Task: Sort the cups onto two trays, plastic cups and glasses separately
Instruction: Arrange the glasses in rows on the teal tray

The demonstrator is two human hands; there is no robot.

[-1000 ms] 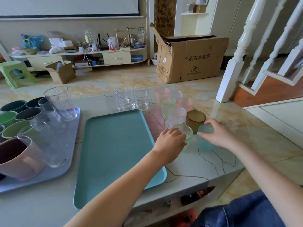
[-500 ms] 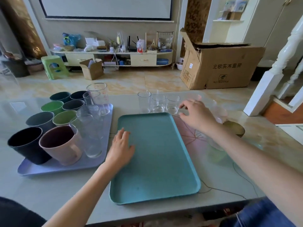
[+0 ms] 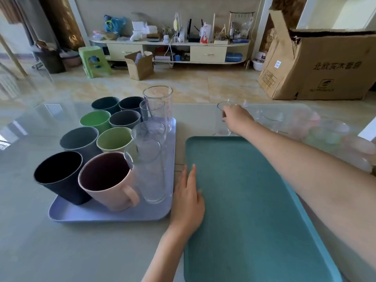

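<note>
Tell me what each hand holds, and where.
Right hand grips a small clear glass near its rim. Left hand holds nothing, resting flat on the teal tray.

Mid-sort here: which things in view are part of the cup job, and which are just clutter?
Job: teal tray; lavender tray with plastic cups and tall glasses; small glass in right hand.
Clutter: cardboard box; green stool; shelf.

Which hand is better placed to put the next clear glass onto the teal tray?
Right. The right hand already grips a small clear glass just beyond the teal tray. The left hand lies flat on that tray's left edge, steadying it.
</note>
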